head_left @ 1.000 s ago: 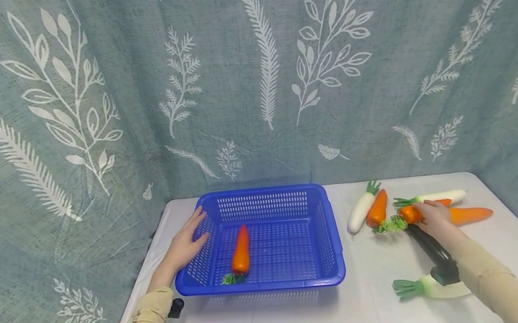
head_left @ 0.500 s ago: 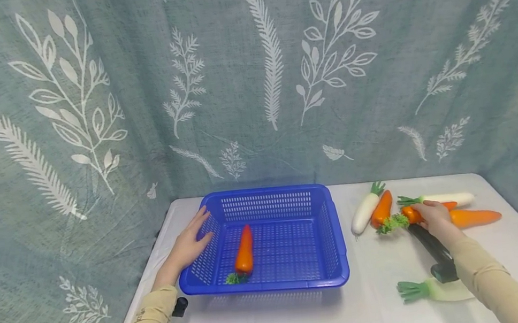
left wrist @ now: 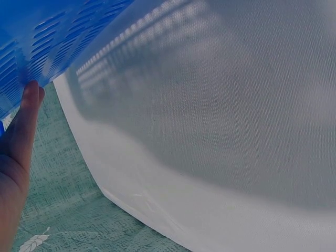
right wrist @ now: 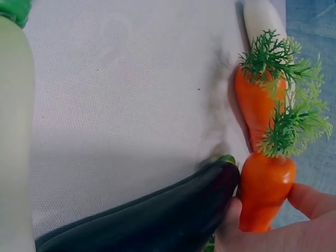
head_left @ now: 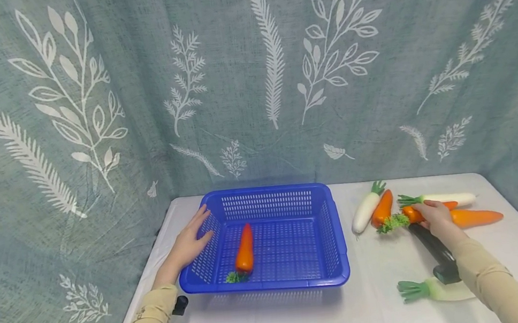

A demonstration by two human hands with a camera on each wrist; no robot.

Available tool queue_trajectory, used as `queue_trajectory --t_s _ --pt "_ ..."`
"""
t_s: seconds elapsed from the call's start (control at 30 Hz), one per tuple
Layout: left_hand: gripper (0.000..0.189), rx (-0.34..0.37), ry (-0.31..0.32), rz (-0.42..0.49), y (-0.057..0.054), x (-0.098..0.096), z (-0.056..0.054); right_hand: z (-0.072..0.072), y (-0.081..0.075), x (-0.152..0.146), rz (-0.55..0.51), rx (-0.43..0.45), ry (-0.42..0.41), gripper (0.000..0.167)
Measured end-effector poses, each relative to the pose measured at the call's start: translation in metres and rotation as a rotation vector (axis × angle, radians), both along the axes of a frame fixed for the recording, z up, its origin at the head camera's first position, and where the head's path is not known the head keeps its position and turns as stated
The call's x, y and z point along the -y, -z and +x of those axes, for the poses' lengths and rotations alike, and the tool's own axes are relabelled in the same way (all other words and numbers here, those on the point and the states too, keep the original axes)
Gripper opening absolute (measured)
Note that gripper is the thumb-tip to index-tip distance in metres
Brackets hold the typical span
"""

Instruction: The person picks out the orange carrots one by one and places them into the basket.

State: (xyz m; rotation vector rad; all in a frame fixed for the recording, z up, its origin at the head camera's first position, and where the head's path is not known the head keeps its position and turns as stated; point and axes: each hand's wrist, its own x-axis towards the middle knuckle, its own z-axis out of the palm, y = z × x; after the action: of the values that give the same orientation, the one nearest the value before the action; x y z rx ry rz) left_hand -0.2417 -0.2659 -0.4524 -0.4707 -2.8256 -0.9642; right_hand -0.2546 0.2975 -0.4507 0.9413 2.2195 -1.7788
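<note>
My left hand (head_left: 189,248), fingers extended, rests against the left side of a blue plastic basket (head_left: 265,289). In the left wrist view its fingertips touch the basket's slotted outer wall (left wrist: 50,39). One carrot (head_left: 244,250) with green leaves lies inside the basket. On the right, my right hand (head_left: 437,218) pinches another leafy carrot (right wrist: 265,189) between thumb and fingers near its thick end. A dark eggplant (right wrist: 157,212) lies right beside that carrot, partly hidden by my forearm in the head view.
Left of the held carrot lie a white radish (head_left: 366,213) and a carrot (head_left: 382,210). Behind my right hand is another radish (head_left: 453,199), with a large carrot (head_left: 478,217) to its front. A greenish-white radish (head_left: 449,289) lies nearer. A patterned curtain (head_left: 239,77) surrounds the table.
The head view has shifted slightly, moving everything a little to the right in the picture. Both hands keep their places, the right one still on the carrot.
</note>
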Motion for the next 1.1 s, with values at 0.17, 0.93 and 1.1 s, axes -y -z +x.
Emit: queue_trajectory --t_s 0.17,0.93,1.1 --pt "0.056 0.011 -0.002 0.001 -0.0013 -0.0006 0.0005 0.0008 0.0003 0.001 -0.019 -0.004 0.017 0.068" --pt "0.056 0.038 -0.001 0.01 0.0004 0.0014 -0.0001 0.0024 0.0021 0.0011 -0.018 -0.022 0.018 0.068" --pt "0.056 0.038 0.002 0.002 0.0 0.0011 0.0002 0.0052 0.0051 0.0007 -0.01 -0.029 0.01 0.068"
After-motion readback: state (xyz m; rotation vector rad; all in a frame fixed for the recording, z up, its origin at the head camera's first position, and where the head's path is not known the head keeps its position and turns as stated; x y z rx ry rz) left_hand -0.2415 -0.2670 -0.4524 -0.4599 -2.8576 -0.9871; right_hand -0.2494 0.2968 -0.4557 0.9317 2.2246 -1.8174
